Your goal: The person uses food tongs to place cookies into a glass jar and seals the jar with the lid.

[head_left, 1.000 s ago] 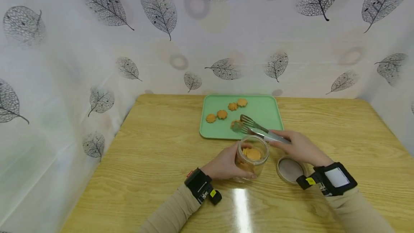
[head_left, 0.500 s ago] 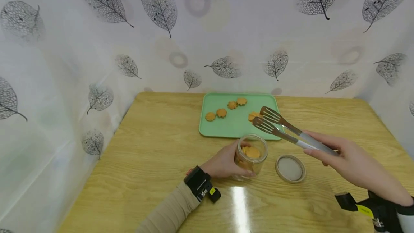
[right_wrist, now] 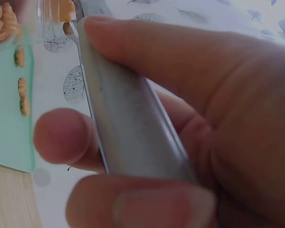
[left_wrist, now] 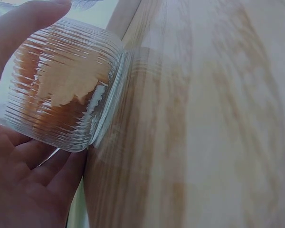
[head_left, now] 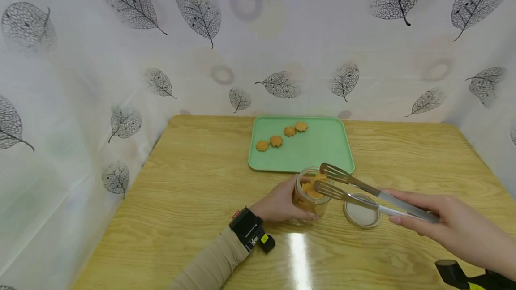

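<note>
My left hand (head_left: 278, 202) grips a ribbed clear glass jar (left_wrist: 61, 90) from its left side, and the jar stands on the table. Inside the jar are several orange-brown cookies (left_wrist: 71, 78). My right hand (head_left: 447, 223) holds metal tongs (head_left: 387, 198) by their grey handles. The slotted tips of the tongs are over the jar's mouth, with a cookie (head_left: 320, 177) between them at the rim. Beyond the jar, several flower-shaped cookies (head_left: 276, 141) lie on a light green tray (head_left: 322, 149). In the right wrist view the tongs' handle (right_wrist: 128, 114) fills the middle.
A round lid (head_left: 360, 213) lies on the wooden table (head_left: 193, 182) right of the jar, partly beneath the tongs in the head view. A white curtain (head_left: 193, 88) with leaf prints hangs behind and to both sides of the table.
My right hand has pulled back to the right from the tray. The tongs have picked up a cookie there and carried it to the jar's mouth. My left hand and the jar have stayed put.
</note>
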Motion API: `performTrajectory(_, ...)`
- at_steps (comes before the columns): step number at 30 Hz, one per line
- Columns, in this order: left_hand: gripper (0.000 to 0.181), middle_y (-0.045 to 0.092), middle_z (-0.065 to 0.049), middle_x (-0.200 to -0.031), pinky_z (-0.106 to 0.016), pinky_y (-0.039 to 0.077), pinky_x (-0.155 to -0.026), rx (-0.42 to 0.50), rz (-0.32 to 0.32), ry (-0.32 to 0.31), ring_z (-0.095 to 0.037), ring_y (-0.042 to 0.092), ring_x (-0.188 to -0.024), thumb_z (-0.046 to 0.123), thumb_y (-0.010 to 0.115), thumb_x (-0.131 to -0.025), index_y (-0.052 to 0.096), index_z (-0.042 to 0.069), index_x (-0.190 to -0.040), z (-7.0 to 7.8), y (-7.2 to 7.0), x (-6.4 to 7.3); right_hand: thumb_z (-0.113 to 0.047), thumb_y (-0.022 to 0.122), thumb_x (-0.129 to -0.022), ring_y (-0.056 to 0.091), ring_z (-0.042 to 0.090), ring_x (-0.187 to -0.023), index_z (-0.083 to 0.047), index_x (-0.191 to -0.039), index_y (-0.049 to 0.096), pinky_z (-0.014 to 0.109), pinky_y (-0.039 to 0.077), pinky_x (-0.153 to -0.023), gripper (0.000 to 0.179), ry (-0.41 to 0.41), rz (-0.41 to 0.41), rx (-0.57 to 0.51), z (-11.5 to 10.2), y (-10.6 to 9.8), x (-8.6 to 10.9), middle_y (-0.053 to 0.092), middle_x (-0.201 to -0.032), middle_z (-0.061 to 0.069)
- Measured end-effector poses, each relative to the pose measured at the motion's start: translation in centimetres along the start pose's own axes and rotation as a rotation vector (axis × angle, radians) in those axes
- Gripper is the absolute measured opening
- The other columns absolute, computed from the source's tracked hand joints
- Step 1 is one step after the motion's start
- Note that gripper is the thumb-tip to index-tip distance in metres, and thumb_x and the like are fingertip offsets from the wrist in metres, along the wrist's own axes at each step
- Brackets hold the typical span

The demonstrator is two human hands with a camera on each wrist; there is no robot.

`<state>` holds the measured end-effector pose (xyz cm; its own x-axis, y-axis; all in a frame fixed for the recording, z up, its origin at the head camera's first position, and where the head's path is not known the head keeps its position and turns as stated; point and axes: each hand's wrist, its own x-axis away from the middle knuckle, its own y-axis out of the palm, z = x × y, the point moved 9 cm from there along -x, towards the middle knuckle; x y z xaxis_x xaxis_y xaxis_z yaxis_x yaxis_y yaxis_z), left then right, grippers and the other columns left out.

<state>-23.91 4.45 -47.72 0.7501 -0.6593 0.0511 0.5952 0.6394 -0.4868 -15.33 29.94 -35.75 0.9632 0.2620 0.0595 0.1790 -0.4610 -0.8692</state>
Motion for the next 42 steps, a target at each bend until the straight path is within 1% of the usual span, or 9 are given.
performTrajectory(4, 0.094, 0.060, 0.006, -0.137, -0.032, 0.052, -0.097, 0.004, -0.002, 0.012, -0.007, 0.060, -0.115, 0.050, 0.087, -0.074, 0.040, 0.029, -0.153, 0.1, 0.0, 0.0, -0.039, 0.068, -0.096, 0.058, -0.005, -0.093, -0.022, -0.148, 0.060, 0.024, 0.048, -0.061, 0.055, 0.019, -0.029, -0.012, 0.3, 0.4, -0.1, 0.061, -0.142, 0.026)
performTrajectory(9, 0.093, 0.054, 0.005, -0.149, -0.036, 0.045, -0.111, -0.011, 0.011, 0.019, -0.010, 0.050, -0.134, 0.050, 0.086, -0.074, 0.041, 0.028, -0.152, 0.3, 0.0, 0.0, -0.039, 0.067, -0.096, 0.060, -0.003, -0.096, -0.021, -0.149, 0.058, 0.024, 0.051, -0.062, 0.056, 0.026, -0.043, -0.016, 0.7, 0.6, -0.3, 0.060, -0.143, 0.027)
performTrajectory(13, 0.094, 0.055, 0.004, -0.148, -0.035, 0.044, -0.111, -0.011, 0.014, 0.026, -0.010, 0.052, -0.133, 0.049, 0.087, -0.074, 0.041, 0.026, -0.153, 0.3, -0.1, -0.1, -0.039, 0.066, -0.097, 0.060, -0.002, -0.097, -0.015, -0.152, 0.054, 0.025, 0.052, -0.062, 0.061, 0.040, -0.045, -0.051, 0.6, 0.5, -0.9, 0.059, -0.143, 0.029)
performTrajectory(15, 0.094, 0.056, 0.004, -0.147, -0.035, 0.044, -0.112, -0.012, 0.014, 0.027, -0.010, 0.052, -0.132, 0.048, 0.087, -0.074, 0.042, 0.025, -0.153, 0.3, -0.2, -0.1, -0.038, 0.065, -0.099, 0.061, -0.001, -0.091, -0.011, -0.155, 0.049, 0.026, 0.052, -0.061, 0.065, 0.054, -0.045, -0.086, 0.5, 0.5, -1.7, 0.064, -0.133, 0.029)
performTrajectory(21, 0.094, 0.057, 0.003, -0.144, -0.036, 0.043, -0.113, -0.014, 0.014, 0.027, -0.010, 0.052, -0.132, 0.048, 0.088, -0.074, 0.044, 0.022, -0.152, 0.4, -0.2, -0.1, -0.040, 0.059, -0.102, 0.054, 0.012, -0.072, -0.004, -0.159, 0.039, 0.029, 0.040, -0.052, 0.071, 0.051, -0.016, -0.124, -0.6, 0.2, -5.4, 0.066, -0.093, 0.009)
performTrajectory(28, 0.094, 0.057, 0.002, -0.144, -0.036, 0.043, -0.113, -0.003, 0.012, 0.029, -0.010, 0.052, -0.132, 0.046, 0.088, -0.074, 0.044, 0.019, -0.153, 0.4, -0.2, -0.1, -0.055, 0.053, -0.100, 0.046, 0.018, -0.058, -0.001, -0.158, 0.039, 0.030, 0.034, -0.045, 0.081, 0.073, 0.061, -0.096, 0.4, 1.4, -11.6, 0.070, -0.084, 0.012)
performTrajectory(32, 0.093, 0.058, 0.003, -0.144, -0.035, 0.043, -0.113, -0.007, 0.013, 0.024, -0.009, 0.052, -0.132, 0.046, 0.088, -0.073, 0.044, 0.022, -0.152, 0.3, -0.1, 0.0, -0.056, 0.054, -0.099, 0.050, 0.019, -0.058, 0.003, -0.157, 0.039, 0.031, 0.034, -0.047, 0.084, 0.101, 0.041, -0.092, 1.5, 2.9, -14.7, 0.072, -0.082, 0.015)
performTrajectory(38, 0.092, 0.058, 0.003, -0.144, -0.034, 0.043, -0.112, -0.014, 0.020, 0.020, -0.009, 0.052, -0.131, 0.047, 0.088, -0.073, 0.045, 0.023, -0.150, 0.3, -0.1, 0.0, -0.048, 0.058, -0.100, 0.063, 0.021, -0.065, 0.008, -0.155, 0.040, 0.032, 0.038, -0.051, 0.080, 0.120, -0.013, -0.055, 1.6, 4.5, -17.9, 0.074, -0.079, 0.015)
performTrajectory(42, 0.091, 0.058, 0.002, -0.144, -0.035, 0.042, -0.113, -0.021, 0.028, 0.019, -0.009, 0.052, -0.131, 0.047, 0.088, -0.073, 0.046, 0.023, -0.150, 0.3, -0.2, 0.0, -0.042, 0.058, -0.100, 0.062, 0.019, -0.061, 0.008, -0.154, 0.041, 0.031, 0.038, -0.049, 0.076, 0.135, -0.020, -0.048, 1.2, 5.0, -19.1, 0.073, -0.075, 0.014)
